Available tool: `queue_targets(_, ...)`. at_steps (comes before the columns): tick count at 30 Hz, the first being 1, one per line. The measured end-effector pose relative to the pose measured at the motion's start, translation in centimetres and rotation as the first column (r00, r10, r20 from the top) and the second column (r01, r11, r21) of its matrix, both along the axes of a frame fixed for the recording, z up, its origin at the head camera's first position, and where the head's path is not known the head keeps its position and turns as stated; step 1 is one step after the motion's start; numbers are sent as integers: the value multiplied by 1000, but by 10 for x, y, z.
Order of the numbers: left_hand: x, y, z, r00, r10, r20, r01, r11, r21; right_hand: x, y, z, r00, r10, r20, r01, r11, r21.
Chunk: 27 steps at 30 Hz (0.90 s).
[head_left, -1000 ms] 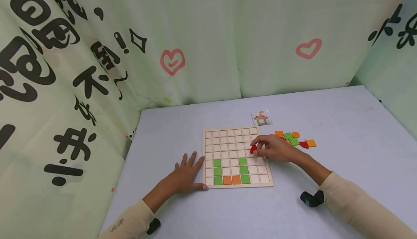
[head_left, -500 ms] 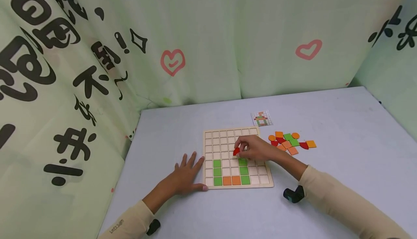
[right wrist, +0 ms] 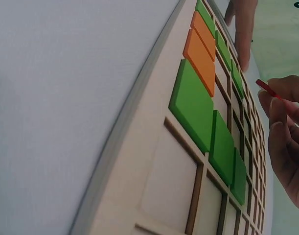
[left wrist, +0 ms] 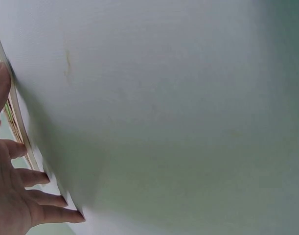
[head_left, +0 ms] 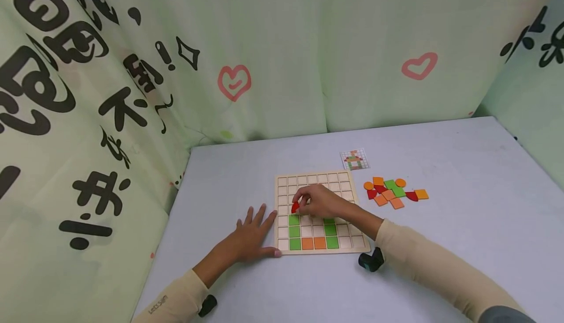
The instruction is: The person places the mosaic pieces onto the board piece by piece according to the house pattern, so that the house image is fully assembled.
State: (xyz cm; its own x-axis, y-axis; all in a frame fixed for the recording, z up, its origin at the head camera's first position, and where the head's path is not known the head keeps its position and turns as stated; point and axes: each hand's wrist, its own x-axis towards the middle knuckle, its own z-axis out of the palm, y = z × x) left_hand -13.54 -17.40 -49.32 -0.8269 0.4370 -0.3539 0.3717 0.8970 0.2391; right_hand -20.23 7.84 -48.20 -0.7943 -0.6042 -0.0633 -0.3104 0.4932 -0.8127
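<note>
From the head view, I see the right hand [head_left: 319,200] further left across the board [head_left: 344,242] than a second ago, when it was near the right edge. The red piece [head_left: 294,207] has come with it, and is now just past the far end of the left column of green squares [head_left: 293,232]. The left hand [head_left: 251,240] hasn't moved from the board's left edge. The green and orange squares [head_left: 307,243] look unchanged, so I take it this piece is being lined up with that column and isn't placed yet. Its visible part narrows away from the person, its length roughly following the grid's columns, a curved side facing left; the fingers hide the rest, so I can't be sure of its full long axis.

From the left wrist, the left fingers are spread wide, holding nothing, the thumb against the board's edge on the counter [left wrist: 154,78].

From the right wrist, the right fingers are nearly closed, thumb and fingertip pinching the red piece. It shows edge-on, a thin strip slanting across that view, tilted to the board; I can't tell whether it touches the grid.
</note>
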Motion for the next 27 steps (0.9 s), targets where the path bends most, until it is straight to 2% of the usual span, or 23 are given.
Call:
queue_targets(15,-2,-1,-2,1000,-10,-12,10,1000,-6,-5,-35,-12,995,-72,-62,78,992,100)
queue_targets(27,-2,-1,-2,1000,-12,-9,12,1000,-13,-3,-38,-8,989,-86,-117,108,975,196)
